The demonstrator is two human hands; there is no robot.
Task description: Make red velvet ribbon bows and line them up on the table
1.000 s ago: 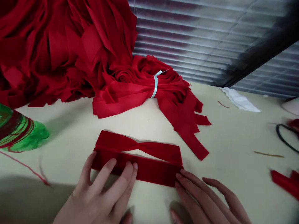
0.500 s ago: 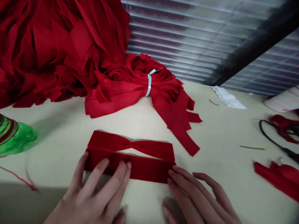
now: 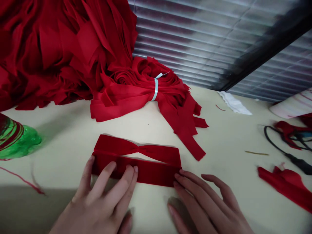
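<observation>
Two strips of red velvet ribbon lie on the cream table point(image 3: 226, 136). The upper strip point(image 3: 136, 150) is pinched narrow at its middle, and the straight lower strip point(image 3: 151, 174) lies along it. The fingers of my left hand point(image 3: 102, 191) rest spread on the lower strip's left half. My right hand point(image 3: 202, 201) lies at that strip's right end, its fingertips touching the velvet. Neither hand grips the ribbon. Beyond them sits a bundle of red ribbon point(image 3: 146, 91) tied with a pale blue band point(image 3: 155, 89).
A large heap of red fabric strips point(image 3: 56, 48) fills the far left, with a green plastic bottle point(image 3: 21, 141) lying below it. On the right are a black cable point(image 3: 280, 151), red scraps point(image 3: 285, 183) and a white paper scrap point(image 3: 234, 103). Window blinds point(image 3: 195, 39) stand behind.
The view has shifted slightly, bringing more of the right-side scraps into frame. Both hands and the velvet strips stay in nearly the same positions on the table.
</observation>
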